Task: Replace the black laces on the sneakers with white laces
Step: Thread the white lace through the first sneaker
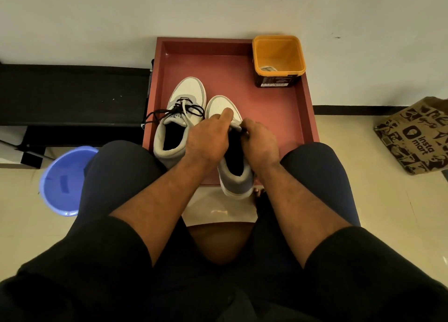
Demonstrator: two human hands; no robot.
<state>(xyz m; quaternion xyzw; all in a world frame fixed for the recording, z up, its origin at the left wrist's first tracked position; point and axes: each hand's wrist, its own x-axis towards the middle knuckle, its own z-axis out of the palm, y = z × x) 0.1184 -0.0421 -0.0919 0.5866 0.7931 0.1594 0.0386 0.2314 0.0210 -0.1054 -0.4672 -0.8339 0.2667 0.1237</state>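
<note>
Gripping right sneaker point(224, 108), white toe, grey heel: both hands.

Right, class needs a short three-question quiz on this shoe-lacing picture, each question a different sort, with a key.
1. True or false: both hands are on the right sneaker.
2. Which sits in the tray's far right corner? A) blue tub B) orange tub C) paper bag
3. Fill in: the left sneaker has loose ___ laces spilling over the tray's left edge.

Key: 1 true; 2 B, the orange tub; the blue tub and the paper bag stand on the floor; 3 black.
</note>
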